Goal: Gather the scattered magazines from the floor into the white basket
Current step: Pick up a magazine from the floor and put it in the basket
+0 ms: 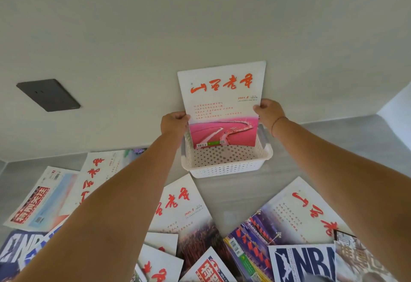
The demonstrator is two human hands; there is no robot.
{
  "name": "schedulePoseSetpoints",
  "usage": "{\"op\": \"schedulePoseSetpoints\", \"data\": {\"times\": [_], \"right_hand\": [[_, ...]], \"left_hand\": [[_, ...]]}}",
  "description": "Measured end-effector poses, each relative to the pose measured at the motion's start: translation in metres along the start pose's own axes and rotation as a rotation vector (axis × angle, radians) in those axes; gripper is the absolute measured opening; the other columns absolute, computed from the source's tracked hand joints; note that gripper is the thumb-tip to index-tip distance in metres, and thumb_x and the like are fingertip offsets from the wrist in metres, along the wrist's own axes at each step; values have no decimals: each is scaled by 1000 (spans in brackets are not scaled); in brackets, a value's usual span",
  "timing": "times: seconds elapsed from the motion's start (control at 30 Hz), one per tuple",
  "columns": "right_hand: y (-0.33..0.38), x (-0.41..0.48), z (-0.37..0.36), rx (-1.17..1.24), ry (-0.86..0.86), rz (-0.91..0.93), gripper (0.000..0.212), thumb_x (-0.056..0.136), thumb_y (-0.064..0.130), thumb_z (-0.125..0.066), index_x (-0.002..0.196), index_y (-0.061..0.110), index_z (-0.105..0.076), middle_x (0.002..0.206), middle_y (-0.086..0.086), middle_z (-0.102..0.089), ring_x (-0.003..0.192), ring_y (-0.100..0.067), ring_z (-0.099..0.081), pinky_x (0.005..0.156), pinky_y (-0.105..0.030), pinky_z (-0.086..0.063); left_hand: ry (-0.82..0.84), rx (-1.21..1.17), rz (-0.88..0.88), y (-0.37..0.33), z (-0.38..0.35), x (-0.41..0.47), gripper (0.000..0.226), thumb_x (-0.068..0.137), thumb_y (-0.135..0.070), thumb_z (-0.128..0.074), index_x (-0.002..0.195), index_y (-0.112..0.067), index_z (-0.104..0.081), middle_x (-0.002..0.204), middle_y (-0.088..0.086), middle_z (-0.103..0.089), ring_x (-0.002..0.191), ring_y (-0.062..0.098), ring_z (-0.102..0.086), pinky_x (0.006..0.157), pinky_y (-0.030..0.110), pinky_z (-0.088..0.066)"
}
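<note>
A white magazine [222, 104] with red brush lettering and a pink landscape photo stands upright, its lower edge down inside the white perforated basket [226, 166] by the wall. My left hand [174, 121] grips its left edge and my right hand [269, 110] grips its right edge. Several other magazines lie scattered on the grey floor in front of the basket, among them one with red lettering [184, 210], another at the right [304, 212] and a blue NBA issue [304, 264].
The basket stands on the floor against a pale wall. A dark socket plate [47, 95] is set in the wall at the left. More magazines [37, 201] lie at the left under my left forearm. Bare floor [367, 146] shows right of the basket.
</note>
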State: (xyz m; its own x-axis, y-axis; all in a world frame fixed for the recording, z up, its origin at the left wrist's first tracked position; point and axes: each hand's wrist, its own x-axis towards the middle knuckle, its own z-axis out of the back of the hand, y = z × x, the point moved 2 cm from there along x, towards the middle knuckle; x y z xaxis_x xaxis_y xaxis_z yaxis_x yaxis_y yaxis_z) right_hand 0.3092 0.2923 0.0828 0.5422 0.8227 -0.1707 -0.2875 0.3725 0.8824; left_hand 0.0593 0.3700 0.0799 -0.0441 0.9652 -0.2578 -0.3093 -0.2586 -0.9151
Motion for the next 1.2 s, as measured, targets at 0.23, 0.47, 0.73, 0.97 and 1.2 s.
{"op": "schedulePoseSetpoints", "data": {"times": [0.23,0.47,0.73,0.97,1.2], "right_hand": [[11,3,-1,-26,-32,58,26,93,13,-46,104,-2,-63,107,-21,-67,77,-22,-51,77,-36,-50],[9,-2,-2,-91,-18,46,27,91,14,-49,114,3,-58,118,-15,-64,106,-31,-60,83,-30,-45],[3,-27,5,-74,-59,26,49,90,21,-55,134,8,-41,140,-12,-45,127,-27,-46,103,-35,-38],[-38,-135,-24,-73,-88,191,29,87,15,-55,115,11,-55,121,-8,-56,108,-16,-54,92,-27,-43],[-88,-262,-122,-150,422,85,32,86,22,-61,115,11,-54,118,-5,-57,107,-16,-55,91,-26,-45]], "left_hand": [[-34,31,-11,1,2,1,19,87,-14,-62,103,-10,-70,85,7,-69,78,21,-62,82,33,-56],[-22,47,-10,6,9,-4,18,88,-13,-58,98,-9,-72,85,8,-69,79,21,-62,86,35,-55],[-61,23,-8,23,40,-31,16,87,-18,-57,95,-11,-69,89,10,-67,81,22,-58,88,36,-53],[-64,323,-33,104,109,-97,28,85,-26,-48,57,-20,-46,55,-1,-43,53,16,-35,50,26,-28],[-113,538,75,205,204,-188,27,90,-26,-56,113,-16,-66,118,6,-65,102,22,-60,79,28,-43]]}}
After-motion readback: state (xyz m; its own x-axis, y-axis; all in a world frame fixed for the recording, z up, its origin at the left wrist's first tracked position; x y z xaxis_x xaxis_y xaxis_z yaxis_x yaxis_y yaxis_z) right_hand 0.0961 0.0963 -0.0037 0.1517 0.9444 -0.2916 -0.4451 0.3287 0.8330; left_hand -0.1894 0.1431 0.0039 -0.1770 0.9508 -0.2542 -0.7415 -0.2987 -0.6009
